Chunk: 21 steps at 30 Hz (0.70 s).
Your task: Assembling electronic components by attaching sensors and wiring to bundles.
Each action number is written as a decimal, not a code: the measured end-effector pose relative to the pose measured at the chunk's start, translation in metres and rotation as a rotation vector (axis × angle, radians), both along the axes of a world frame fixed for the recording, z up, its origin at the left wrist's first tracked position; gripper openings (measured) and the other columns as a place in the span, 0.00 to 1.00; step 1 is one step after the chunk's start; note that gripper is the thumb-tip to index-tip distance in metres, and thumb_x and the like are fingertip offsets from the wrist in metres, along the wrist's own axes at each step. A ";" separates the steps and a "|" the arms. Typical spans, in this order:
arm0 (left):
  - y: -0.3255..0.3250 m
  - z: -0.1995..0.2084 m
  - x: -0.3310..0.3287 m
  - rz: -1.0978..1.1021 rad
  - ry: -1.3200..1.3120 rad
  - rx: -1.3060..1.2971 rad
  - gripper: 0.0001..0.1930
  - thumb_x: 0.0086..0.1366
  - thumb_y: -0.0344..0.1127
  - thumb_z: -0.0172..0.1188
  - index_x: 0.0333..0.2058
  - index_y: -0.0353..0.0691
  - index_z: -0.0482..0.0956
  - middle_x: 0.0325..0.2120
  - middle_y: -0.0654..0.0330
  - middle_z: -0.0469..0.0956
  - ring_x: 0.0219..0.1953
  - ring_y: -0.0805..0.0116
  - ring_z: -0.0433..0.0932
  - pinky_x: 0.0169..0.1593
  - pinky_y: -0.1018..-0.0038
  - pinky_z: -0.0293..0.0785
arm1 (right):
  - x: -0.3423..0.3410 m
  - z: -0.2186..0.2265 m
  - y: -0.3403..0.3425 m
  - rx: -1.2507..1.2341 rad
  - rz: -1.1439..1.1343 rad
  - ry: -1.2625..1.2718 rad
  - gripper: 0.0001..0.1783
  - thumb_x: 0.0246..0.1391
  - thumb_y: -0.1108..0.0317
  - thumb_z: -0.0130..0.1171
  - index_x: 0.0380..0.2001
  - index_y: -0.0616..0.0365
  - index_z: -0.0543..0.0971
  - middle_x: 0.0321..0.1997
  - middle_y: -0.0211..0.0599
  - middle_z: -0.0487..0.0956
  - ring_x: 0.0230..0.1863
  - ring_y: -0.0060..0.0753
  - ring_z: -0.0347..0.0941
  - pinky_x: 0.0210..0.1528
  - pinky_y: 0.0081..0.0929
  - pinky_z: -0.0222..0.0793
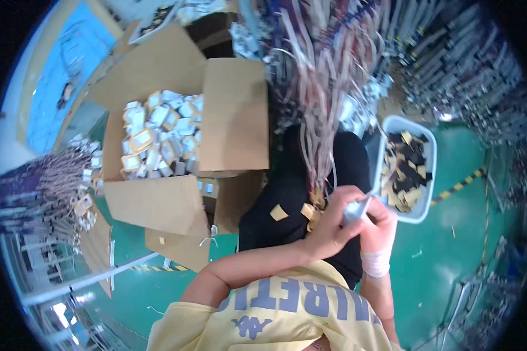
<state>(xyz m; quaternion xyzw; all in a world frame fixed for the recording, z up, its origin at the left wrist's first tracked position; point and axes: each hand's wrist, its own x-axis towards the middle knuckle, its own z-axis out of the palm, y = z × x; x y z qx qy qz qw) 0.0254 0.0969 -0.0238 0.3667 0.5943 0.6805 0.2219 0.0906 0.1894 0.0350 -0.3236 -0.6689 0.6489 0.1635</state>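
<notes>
Above my lap, both my hands are closed around a small white block-shaped plastic part (354, 212). My left hand (332, 225) grips it from the left, its fingers bent over the top. From the other side my right hand (382, 225), with white wrapping at the wrist, pinches the same part. A thin white cable runs close by my fingers; where it ends is hidden. A thick bundle of pale and reddish cables (322, 111) lies between my legs, reaching away from me. Small tan pieces (279, 213) rest on my black trousers.
Left of my legs stands an open cardboard box (234, 117) full of white parts with tan edges. At my right is a white plastic bin (432, 175) holding black and tan scraps. More hanging cables (468, 70) crowd the far right, and others the left. The floor (439, 251) is green.
</notes>
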 end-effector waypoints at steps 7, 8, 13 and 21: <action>-0.005 0.008 -0.005 0.018 -0.012 0.026 0.27 0.66 0.49 0.51 0.54 0.35 0.58 0.47 0.51 0.62 0.51 0.60 0.63 0.56 0.67 0.58 | -0.002 -0.008 0.010 -0.086 0.088 0.017 0.02 0.46 0.77 0.63 0.25 0.64 0.80 0.25 0.24 0.75 0.29 0.13 0.67 0.34 0.16 0.63; -0.005 0.011 -0.009 0.000 -0.013 0.008 0.28 0.66 0.48 0.51 0.55 0.35 0.57 0.47 0.52 0.62 0.51 0.61 0.63 0.56 0.68 0.58 | -0.003 -0.006 0.014 -0.027 0.110 -0.045 0.02 0.46 0.77 0.63 0.24 0.64 0.80 0.24 0.23 0.75 0.28 0.12 0.66 0.32 0.16 0.63; -0.010 0.022 -0.033 -0.101 -0.296 -0.047 0.28 0.65 0.43 0.55 0.58 0.38 0.56 0.41 0.54 0.69 0.45 0.68 0.70 0.51 0.72 0.65 | 0.005 0.007 0.052 -0.380 0.805 -0.064 0.06 0.46 0.73 0.62 0.22 0.66 0.77 0.23 0.31 0.76 0.24 0.19 0.69 0.28 0.16 0.64; -0.020 0.035 -0.067 0.138 -0.094 -0.051 0.21 0.67 0.33 0.52 0.56 0.31 0.62 0.50 0.55 0.68 0.53 0.67 0.69 0.57 0.70 0.64 | -0.008 -0.007 0.023 -0.992 0.304 0.192 0.14 0.50 0.62 0.59 0.24 0.63 0.72 0.18 0.37 0.71 0.12 0.25 0.63 0.16 0.18 0.58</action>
